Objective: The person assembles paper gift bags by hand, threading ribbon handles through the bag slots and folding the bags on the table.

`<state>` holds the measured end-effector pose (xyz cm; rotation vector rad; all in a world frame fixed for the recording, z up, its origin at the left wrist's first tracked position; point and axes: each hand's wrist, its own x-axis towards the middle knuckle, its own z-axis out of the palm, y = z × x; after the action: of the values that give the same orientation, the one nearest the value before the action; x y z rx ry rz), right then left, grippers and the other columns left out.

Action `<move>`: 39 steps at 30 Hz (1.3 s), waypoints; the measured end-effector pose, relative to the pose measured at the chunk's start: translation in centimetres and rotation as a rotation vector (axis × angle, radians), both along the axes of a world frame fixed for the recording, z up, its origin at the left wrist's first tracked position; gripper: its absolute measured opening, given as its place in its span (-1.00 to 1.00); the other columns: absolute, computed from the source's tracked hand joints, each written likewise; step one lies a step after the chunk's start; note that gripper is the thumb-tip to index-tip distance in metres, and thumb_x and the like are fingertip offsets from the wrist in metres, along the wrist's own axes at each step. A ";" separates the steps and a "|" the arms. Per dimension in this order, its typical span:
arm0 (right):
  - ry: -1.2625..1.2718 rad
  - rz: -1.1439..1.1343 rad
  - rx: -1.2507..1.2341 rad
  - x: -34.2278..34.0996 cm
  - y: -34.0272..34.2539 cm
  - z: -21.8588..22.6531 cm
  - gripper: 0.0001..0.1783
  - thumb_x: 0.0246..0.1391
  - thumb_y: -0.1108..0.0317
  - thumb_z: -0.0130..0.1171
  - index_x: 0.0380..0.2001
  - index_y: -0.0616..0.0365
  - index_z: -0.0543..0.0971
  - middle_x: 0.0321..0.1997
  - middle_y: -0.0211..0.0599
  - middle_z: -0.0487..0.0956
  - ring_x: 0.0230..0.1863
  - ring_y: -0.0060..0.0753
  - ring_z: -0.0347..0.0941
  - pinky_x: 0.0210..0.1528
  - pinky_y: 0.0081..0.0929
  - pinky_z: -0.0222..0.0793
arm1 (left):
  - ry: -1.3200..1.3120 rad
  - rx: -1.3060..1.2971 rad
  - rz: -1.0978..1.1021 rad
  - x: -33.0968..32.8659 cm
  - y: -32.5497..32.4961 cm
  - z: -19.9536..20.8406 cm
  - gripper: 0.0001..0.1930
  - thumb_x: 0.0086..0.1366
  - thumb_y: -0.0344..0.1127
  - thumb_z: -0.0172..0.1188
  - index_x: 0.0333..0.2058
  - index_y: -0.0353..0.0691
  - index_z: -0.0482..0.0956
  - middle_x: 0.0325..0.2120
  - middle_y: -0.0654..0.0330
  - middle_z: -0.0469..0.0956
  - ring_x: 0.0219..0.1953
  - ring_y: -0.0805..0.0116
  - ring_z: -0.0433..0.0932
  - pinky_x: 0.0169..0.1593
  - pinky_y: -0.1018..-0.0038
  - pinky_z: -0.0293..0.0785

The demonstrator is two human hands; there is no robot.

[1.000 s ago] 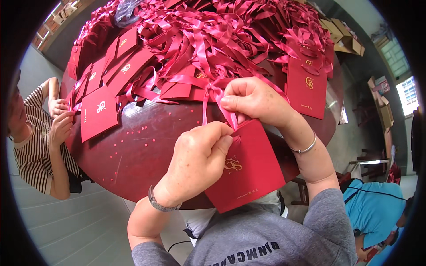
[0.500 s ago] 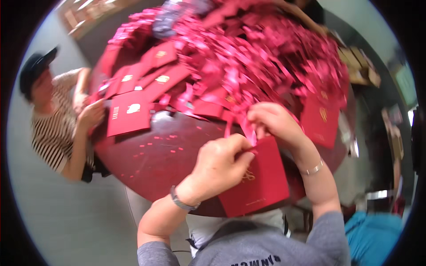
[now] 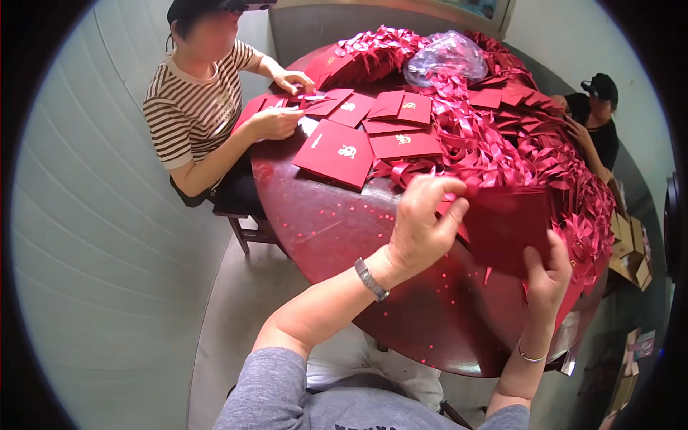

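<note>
A flat red paper gift bag is held up over the near right part of the table. My left hand, with a watch on its wrist, pinches the bag at its upper left corner. At the lower right edge, my right hand grips it between thumb and fingers; a thin bangle circles that wrist. The bag's plain dark face shows. Just beyond my hands lies a heap of red satin ribbons. Several finished-looking red bags with gold emblems lie flat to the left.
A round dark-red table is strewn with small red paper bits. Clear crumpled plastic tops the far pile. One co-worker in a striped shirt handles red pieces at the left; another in black sits far right. Cardboard boxes stand right.
The view has swung rightward and steadied. The bag has been raised and moved from close to my body to over the table; my right hand went from its top to its lower right edge.
</note>
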<state>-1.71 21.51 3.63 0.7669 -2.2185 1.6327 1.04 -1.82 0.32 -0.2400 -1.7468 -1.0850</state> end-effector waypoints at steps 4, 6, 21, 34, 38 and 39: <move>0.585 -0.301 0.578 1.9 -0.9 2.5 -0.56 0.04 0.55 0.19 0.04 0.27 0.48 -0.01 -0.10 0.57 -0.02 -0.21 0.53 0.05 -0.40 0.42 | -0.165 0.361 -0.046 -1.2 -1.1 0.2 -0.87 0.24 -0.49 0.19 -0.23 -0.29 0.53 -0.35 0.22 0.56 -0.29 0.46 0.51 -0.19 0.54 0.44; 0.439 -0.053 0.879 4.3 -3.0 3.2 -0.49 0.01 0.38 0.27 0.06 0.27 0.47 0.04 -0.01 0.54 0.06 -0.04 0.48 0.11 -0.26 0.39 | -0.164 0.559 -0.108 -1.2 -2.5 0.4 -0.89 0.28 -0.49 0.15 -0.21 -0.32 0.53 -0.37 0.26 0.55 -0.33 0.51 0.49 -0.22 0.57 0.45; 0.115 -0.204 0.797 -6.0 4.8 -2.2 -0.72 0.04 0.44 0.11 -0.14 0.27 0.55 -0.23 0.04 0.60 -0.21 -0.01 0.56 -0.18 -0.27 0.43 | -0.478 -0.527 -0.126 -0.5 3.0 -3.7 -0.68 0.02 -0.41 0.33 -0.20 -0.29 0.56 -0.24 0.01 0.55 -0.13 0.01 0.48 -0.05 0.25 0.42; -0.145 -0.285 1.125 -7.0 5.5 -2.3 -0.74 -0.12 0.26 0.24 -0.36 0.18 0.56 -0.34 -0.12 0.59 -0.23 -0.05 0.52 -0.20 -0.23 0.42 | -0.645 -0.378 -0.179 -1.1 -0.1 -2.1 -0.91 0.06 -0.46 0.26 -0.40 -0.26 0.60 -0.48 0.08 0.53 -0.36 0.10 0.52 -0.23 0.28 0.43; 0.200 -0.184 0.811 -5.6 3.1 -3.2 -0.75 -0.08 0.35 0.23 -0.27 0.18 0.56 -0.20 -0.15 0.59 -0.12 -0.08 0.50 -0.09 -0.21 0.41 | -0.503 -0.630 -0.068 -1.1 2.0 -3.2 -0.80 0.03 -0.35 0.33 -0.37 -0.29 0.60 -0.40 0.05 0.51 -0.25 0.05 0.47 -0.15 0.26 0.41; 0.253 -0.055 0.797 -5.3 2.3 -3.8 -0.76 -0.06 0.38 0.22 -0.26 0.19 0.56 -0.16 -0.16 0.58 -0.08 -0.09 0.49 -0.06 -0.20 0.40 | -0.504 -0.630 -0.072 -1.1 2.4 -3.2 -0.80 0.03 -0.35 0.33 -0.37 -0.29 0.60 -0.40 0.05 0.51 -0.25 0.05 0.47 -0.15 0.26 0.41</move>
<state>-7.01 23.78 -0.14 1.0017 -2.6365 0.5297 -0.05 0.63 -2.86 -0.4454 -2.5294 -0.6388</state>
